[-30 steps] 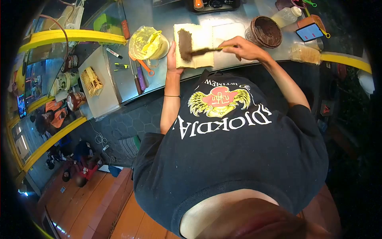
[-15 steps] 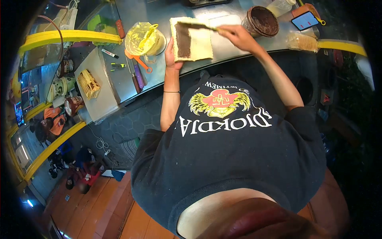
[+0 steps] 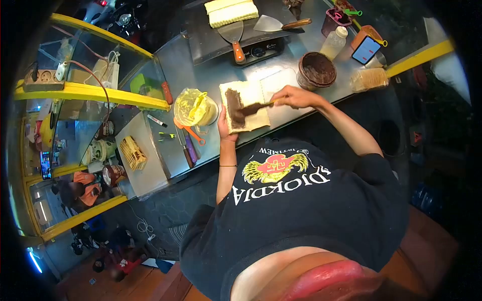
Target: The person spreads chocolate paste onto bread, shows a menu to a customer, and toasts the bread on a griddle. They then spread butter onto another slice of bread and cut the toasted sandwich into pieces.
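A rectangular slab of bread [image 3: 255,93] lies near the front edge of the metal counter. My left hand [image 3: 227,129] grips its left side, the fingers partly hidden beneath it. In my right hand [image 3: 298,97] is the handle of a spreading spatula [image 3: 255,107], its blade coated brown and resting on the bread. A layer of chocolate spread [image 3: 234,100] covers a strip on the bread's left part; the right part is pale. Close to my right hand stands a tub of chocolate spread [image 3: 317,71]. Left of the bread is a tub of yellow spread [image 3: 196,108].
At the back, a griddle [image 3: 206,47] carries more bread [image 3: 231,12] and two scrapers [image 3: 238,52]. Knives [image 3: 191,150] lie at left. A phone [image 3: 366,49], a bottle [image 3: 334,42] and a clear packet [image 3: 369,79] are at right. Yellow-framed glass [image 3: 95,96] borders the left.
The spatula blade has moved from the bread's upper edge down to its middle, and the brown layer's shape differs. The view has shifted, showing more of the griddle. Both hands keep their holds.
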`<state>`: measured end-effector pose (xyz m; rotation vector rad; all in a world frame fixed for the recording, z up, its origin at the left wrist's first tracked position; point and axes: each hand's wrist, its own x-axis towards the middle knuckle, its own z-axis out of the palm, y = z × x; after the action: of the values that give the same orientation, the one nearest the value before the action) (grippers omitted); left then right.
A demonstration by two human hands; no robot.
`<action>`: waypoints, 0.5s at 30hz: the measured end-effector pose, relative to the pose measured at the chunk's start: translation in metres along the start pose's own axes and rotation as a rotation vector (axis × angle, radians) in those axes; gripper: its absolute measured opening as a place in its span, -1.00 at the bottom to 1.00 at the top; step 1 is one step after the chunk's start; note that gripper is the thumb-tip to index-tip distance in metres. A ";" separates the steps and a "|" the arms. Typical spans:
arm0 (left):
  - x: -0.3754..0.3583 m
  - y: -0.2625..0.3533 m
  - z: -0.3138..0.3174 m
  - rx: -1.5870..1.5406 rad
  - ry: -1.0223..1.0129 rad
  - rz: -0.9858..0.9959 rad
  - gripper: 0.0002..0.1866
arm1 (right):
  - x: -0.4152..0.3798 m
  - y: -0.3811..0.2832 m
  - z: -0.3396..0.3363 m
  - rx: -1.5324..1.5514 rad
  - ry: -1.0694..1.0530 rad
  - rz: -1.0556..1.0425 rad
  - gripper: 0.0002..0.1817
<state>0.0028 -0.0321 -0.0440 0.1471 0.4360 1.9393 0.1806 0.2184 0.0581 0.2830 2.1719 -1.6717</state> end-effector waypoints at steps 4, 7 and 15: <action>0.000 -0.007 0.015 0.027 0.086 0.061 -0.49 | 0.039 0.035 -0.025 -0.238 0.363 -0.442 -0.69; 0.002 -0.002 -0.003 0.172 0.147 0.041 -0.52 | 0.025 0.003 -0.006 -0.269 0.130 -0.331 -0.69; 0.006 0.003 0.021 0.168 0.197 0.027 -0.49 | 0.017 0.012 -0.008 -0.139 -0.033 -0.436 -0.63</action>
<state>0.0046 -0.0230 -0.0246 0.0698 0.7316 1.9506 0.1682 0.2284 0.0417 -0.2753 2.4349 -1.7060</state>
